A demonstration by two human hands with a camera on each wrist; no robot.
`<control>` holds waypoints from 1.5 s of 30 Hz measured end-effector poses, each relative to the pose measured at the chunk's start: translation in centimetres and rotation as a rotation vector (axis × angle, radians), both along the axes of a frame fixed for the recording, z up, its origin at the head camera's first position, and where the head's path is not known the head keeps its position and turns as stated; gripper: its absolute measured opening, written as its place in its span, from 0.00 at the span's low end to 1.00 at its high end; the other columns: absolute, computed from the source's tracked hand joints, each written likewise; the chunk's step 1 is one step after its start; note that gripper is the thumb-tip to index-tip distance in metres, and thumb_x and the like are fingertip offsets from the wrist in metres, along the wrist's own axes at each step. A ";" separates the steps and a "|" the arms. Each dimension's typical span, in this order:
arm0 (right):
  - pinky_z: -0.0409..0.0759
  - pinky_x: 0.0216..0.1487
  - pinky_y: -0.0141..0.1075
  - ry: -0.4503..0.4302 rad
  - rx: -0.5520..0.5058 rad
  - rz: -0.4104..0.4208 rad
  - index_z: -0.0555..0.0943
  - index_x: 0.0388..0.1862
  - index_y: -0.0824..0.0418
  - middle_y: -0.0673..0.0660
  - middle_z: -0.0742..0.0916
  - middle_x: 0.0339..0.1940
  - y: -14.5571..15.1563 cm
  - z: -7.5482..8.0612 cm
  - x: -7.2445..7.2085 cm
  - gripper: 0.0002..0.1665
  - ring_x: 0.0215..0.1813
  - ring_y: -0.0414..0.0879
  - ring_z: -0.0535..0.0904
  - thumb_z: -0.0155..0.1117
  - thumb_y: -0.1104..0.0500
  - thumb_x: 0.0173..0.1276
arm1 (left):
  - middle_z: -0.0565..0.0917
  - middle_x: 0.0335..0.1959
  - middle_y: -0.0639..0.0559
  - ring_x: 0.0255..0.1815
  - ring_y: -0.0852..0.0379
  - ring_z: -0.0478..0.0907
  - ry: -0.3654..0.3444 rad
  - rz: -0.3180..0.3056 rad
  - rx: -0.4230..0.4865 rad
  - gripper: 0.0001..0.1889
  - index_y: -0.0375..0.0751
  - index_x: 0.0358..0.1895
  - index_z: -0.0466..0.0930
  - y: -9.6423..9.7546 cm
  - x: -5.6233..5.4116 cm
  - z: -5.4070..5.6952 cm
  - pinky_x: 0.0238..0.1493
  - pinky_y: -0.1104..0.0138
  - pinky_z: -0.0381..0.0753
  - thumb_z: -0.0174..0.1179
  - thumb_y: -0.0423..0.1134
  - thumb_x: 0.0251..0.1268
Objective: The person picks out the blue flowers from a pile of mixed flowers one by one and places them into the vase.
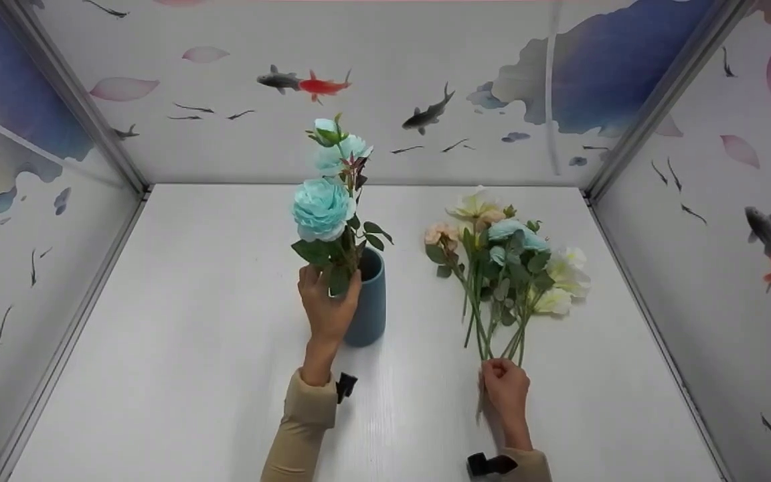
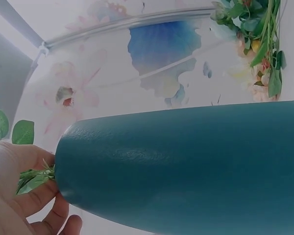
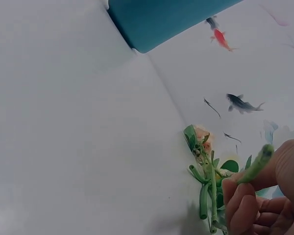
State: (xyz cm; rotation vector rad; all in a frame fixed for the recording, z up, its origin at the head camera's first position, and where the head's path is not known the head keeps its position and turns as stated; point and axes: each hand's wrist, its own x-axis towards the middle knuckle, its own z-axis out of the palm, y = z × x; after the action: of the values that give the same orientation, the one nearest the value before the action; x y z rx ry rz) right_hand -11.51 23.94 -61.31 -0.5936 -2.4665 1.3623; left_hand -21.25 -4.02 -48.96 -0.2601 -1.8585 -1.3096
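Observation:
A blue-green vase (image 1: 369, 308) stands upright on the white table. At its rim my left hand (image 1: 328, 308) pinches the leafy stem of light blue artificial flowers (image 1: 322, 209), which rise above the vase mouth. In the left wrist view, thumb and fingers (image 2: 35, 198) close around green leaves right at the rim; the stem's lower end is hidden. To the right, my right hand (image 1: 507, 391) pinches a green flower stem (image 3: 257, 166) near its cut end. Its flower head is lost among the bunch of artificial flowers (image 1: 512, 268) lying beyond that hand.
Cream, peach and light blue blooms make up the bunch on the table's right side. Printed panels (image 1: 385, 87) with fish and petals enclose the white table (image 1: 211, 301) at the back and both sides. Dark wrist mounts (image 1: 489, 464) sit at both cuffs.

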 end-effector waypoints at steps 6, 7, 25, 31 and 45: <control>0.70 0.18 0.29 0.020 -0.064 -0.043 0.81 0.30 0.72 0.54 0.80 0.18 -0.4 0.1 0.0 0.07 0.18 0.39 0.72 0.62 0.66 0.61 | 0.79 0.46 0.37 0.47 0.42 0.72 -0.010 -0.020 0.010 0.20 0.25 0.47 0.79 0.0 0.1 -0.2 0.48 0.48 0.66 0.68 0.30 0.48; 0.70 0.18 0.29 0.022 -0.077 -0.048 0.81 0.31 0.72 0.55 0.81 0.18 -0.5 0.2 0.0 0.07 0.18 0.38 0.72 0.62 0.66 0.61 | 0.79 0.46 0.37 0.47 0.42 0.72 -0.009 -0.020 0.011 0.20 0.25 0.47 0.80 0.0 0.1 -0.2 0.48 0.48 0.66 0.68 0.30 0.48; 0.71 0.20 0.26 0.160 -0.218 -0.038 0.80 0.34 0.72 0.58 0.83 0.21 -1.6 1.7 -0.1 0.07 0.22 0.40 0.77 0.62 0.67 0.64 | 0.75 0.35 0.42 0.36 0.49 0.72 0.072 0.065 0.024 0.17 0.30 0.44 0.75 1.2 1.7 -0.2 0.41 0.55 0.65 0.64 0.28 0.48; 0.71 0.21 0.25 0.207 -0.212 -0.013 0.79 0.33 0.75 0.62 0.83 0.22 -2.4 3.7 0.5 0.06 0.22 0.42 0.78 0.61 0.69 0.63 | 0.76 0.31 0.42 0.33 0.49 0.73 0.130 0.061 0.057 0.14 0.29 0.38 0.76 1.9 1.9 -0.4 0.37 0.57 0.66 0.63 0.21 0.45; 0.71 0.21 0.24 0.300 -0.151 0.031 0.79 0.31 0.75 0.65 0.82 0.20 -3.6 6.1 1.4 0.03 0.21 0.48 0.78 0.61 0.73 0.62 | 0.78 0.29 0.38 0.30 0.45 0.74 0.175 0.031 0.057 0.12 0.25 0.31 0.76 2.4 2.9 1.4 0.39 0.60 0.67 0.61 0.12 0.39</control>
State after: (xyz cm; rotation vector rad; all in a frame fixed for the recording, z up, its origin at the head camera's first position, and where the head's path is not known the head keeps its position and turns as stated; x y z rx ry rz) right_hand -10.15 20.35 -55.19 -0.3520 -2.1584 1.5344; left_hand -18.40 -1.59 -47.54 -0.3041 -1.6699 -1.2753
